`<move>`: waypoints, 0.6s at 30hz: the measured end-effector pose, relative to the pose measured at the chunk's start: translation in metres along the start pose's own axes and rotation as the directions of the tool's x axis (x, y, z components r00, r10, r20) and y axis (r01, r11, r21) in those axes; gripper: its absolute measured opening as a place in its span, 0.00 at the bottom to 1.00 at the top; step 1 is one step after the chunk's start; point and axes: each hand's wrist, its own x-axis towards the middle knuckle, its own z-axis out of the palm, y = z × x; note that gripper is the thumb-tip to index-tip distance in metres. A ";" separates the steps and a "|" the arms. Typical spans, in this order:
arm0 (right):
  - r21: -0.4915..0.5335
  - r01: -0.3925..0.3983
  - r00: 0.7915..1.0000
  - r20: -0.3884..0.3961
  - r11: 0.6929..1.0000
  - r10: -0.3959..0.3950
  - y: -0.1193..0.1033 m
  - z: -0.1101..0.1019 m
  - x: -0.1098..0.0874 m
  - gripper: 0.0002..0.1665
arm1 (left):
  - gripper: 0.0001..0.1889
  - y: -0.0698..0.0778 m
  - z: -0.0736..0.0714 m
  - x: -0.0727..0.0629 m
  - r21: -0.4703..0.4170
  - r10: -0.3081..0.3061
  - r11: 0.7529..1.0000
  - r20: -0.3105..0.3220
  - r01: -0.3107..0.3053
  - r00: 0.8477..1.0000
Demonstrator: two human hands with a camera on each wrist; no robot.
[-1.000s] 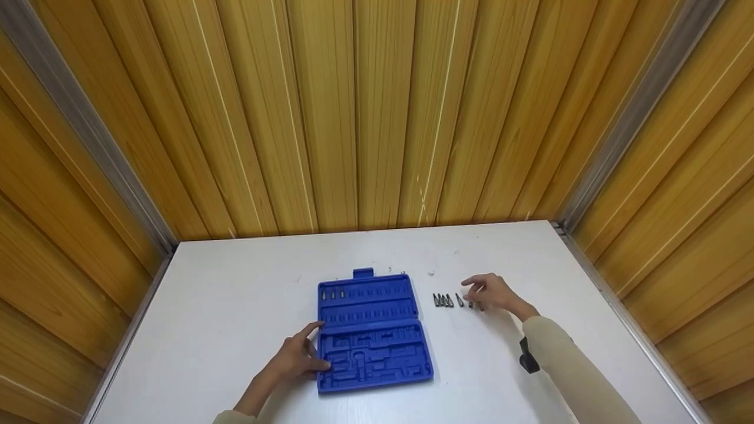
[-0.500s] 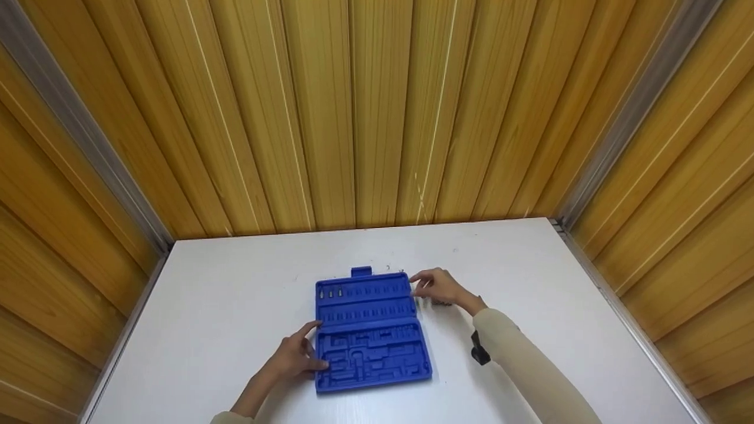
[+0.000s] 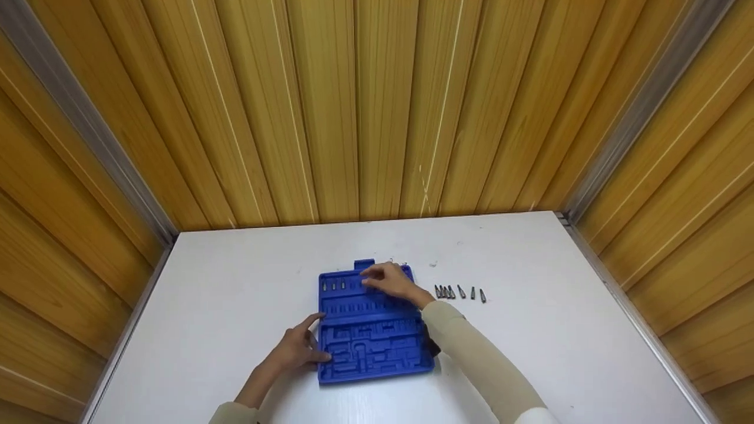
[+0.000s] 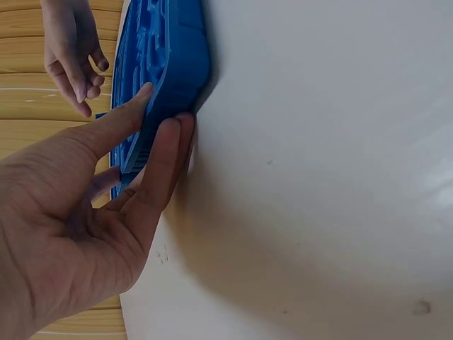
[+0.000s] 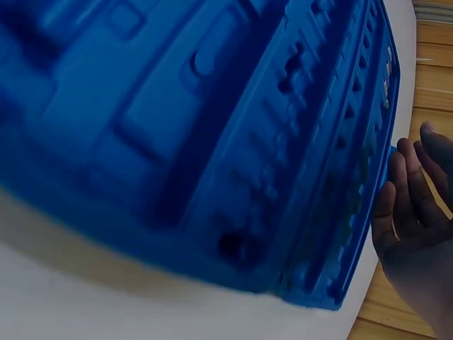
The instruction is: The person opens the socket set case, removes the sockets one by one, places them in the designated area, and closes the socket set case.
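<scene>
Case (image 3: 374, 319) in left hand (image 3: 296, 347), beneath right (image 3: 391, 280)

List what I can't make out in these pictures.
Head: part of the open blue plastic case, hidden by the bare right hand.
Head: tip shapes of the small dark metal bits, too small.
Right wrist: part of that hand, cut off by the right edge.

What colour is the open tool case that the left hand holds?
The tool case is blue, best seen in the head view.
</scene>
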 end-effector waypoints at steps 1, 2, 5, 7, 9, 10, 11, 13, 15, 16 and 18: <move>0.014 0.001 1.000 -0.016 1.000 -0.001 -0.001 0.007 0.004 0.18 | 0.50 0.000 0.000 0.000 -0.001 -0.003 1.000 -0.003 0.003 1.000; 0.024 -0.003 1.000 -0.029 1.000 0.004 -0.001 0.013 0.007 0.18 | 0.50 0.000 0.001 0.000 -0.002 -0.012 1.000 -0.005 0.012 1.000; 0.031 -0.013 0.998 -0.059 0.999 0.015 -0.003 0.031 0.017 0.18 | 0.49 0.001 0.001 0.001 -0.006 -0.021 1.000 -0.004 0.021 1.000; 0.016 -0.020 0.996 -0.087 1.000 0.021 -0.004 0.040 0.021 0.17 | 0.49 0.001 0.002 0.002 -0.017 -0.020 1.000 -0.003 0.020 1.000; -0.002 -0.030 0.991 -0.128 1.000 0.029 -0.004 0.048 0.025 0.16 | 0.49 0.000 0.002 0.002 -0.024 -0.014 1.000 0.004 0.014 1.000; -0.011 -0.035 0.988 -0.150 0.999 0.033 -0.004 0.051 0.026 0.15 | 0.49 0.000 0.002 0.003 -0.031 -0.012 0.999 0.006 0.012 1.000; -0.019 -0.046 0.985 -0.169 0.999 0.043 -0.004 0.053 0.027 0.15 | 0.49 0.000 0.002 0.003 -0.039 -0.008 0.999 0.007 0.008 1.000; -0.033 -0.069 0.978 -0.201 0.997 0.061 -0.004 0.057 0.028 0.14 | 0.49 -0.002 0.002 0.003 -0.048 0.010 0.999 0.012 -0.010 1.000; -0.047 -0.095 0.973 -0.217 0.994 0.083 -0.004 0.061 0.029 0.14 | 0.49 -0.003 0.001 0.002 -0.055 0.029 0.998 0.017 -0.028 0.999; -0.052 -0.110 0.970 -0.222 0.993 0.096 -0.005 0.062 0.030 0.14 | 0.49 -0.003 0.001 0.002 -0.058 0.038 0.998 0.018 -0.036 0.999; -0.063 -0.131 0.967 -0.227 0.989 0.114 -0.006 0.064 0.031 0.16 | 0.49 -0.004 -0.001 0.002 -0.059 0.053 0.997 0.021 -0.052 0.998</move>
